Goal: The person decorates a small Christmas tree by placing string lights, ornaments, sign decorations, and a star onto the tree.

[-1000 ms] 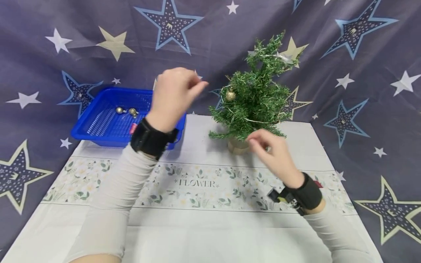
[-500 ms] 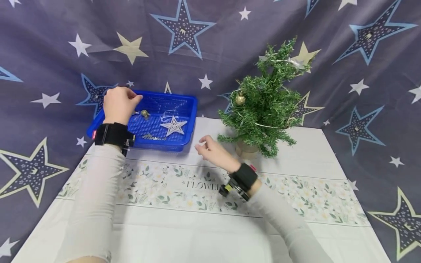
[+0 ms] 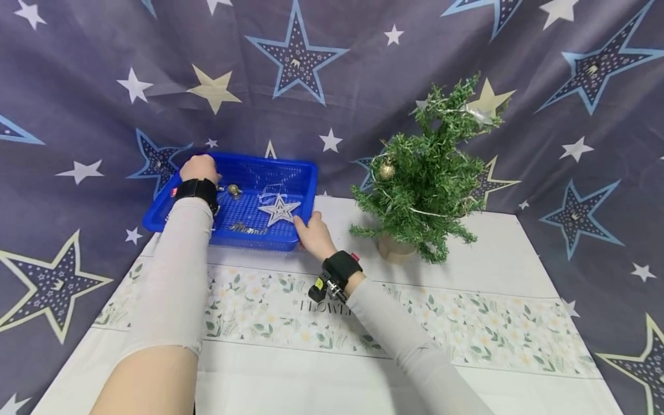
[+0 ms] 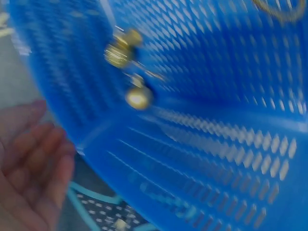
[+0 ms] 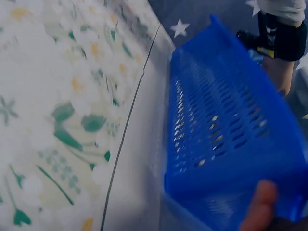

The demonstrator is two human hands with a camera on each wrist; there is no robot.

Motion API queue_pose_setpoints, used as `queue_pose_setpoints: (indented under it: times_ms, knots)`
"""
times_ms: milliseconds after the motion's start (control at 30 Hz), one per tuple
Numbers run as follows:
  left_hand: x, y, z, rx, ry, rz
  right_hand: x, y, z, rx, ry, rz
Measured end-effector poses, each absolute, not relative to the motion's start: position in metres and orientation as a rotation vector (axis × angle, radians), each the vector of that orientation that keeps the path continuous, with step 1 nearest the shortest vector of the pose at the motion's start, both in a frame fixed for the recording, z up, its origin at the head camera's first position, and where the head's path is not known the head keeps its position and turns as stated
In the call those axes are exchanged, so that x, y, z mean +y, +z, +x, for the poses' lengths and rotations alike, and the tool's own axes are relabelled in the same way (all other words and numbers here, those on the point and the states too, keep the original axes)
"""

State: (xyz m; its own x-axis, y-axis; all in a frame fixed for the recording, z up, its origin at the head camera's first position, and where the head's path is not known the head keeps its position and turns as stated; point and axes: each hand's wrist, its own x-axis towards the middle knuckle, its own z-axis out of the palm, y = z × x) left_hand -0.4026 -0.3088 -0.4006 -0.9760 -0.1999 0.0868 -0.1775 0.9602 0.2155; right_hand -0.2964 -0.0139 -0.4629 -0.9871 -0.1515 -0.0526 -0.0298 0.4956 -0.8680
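A blue plastic basket (image 3: 249,240) stands at the back left of the table. My left hand (image 3: 199,168) is over its far left end; in the left wrist view the loosely bent fingers (image 4: 60,168) lie just outside the rim. At the front right corner my right hand (image 3: 315,235) grips the basket, its thumb (image 5: 262,202) against the rim and the other fingers mostly hidden. Inside lie a silvery white star ornament (image 3: 280,211), a gold word-shaped ornament (image 3: 248,229) and small gold baubles (image 4: 139,97).
Right of the basket stands a small artificial Christmas tree (image 3: 430,178) in a light brown pot (image 3: 395,249). A gold bauble (image 3: 387,170) and a pale garland (image 3: 427,213) hang on it. Behind the white table (image 3: 290,374) hangs a star-printed cloth (image 3: 358,86).
Both hands have moved left, away from the tree, to the basket. The left hand has come down at its left end, and the right hand has taken hold of its right corner.
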Motion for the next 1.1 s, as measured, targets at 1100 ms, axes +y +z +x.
queue_pose_setpoints:
  times_ms: [1100]
  knots:
    - [-0.333, -0.495, -0.479, -3.140, -0.125, 0.214, -0.020, -0.472, -0.309, 2.727, -1.495, 0.046]
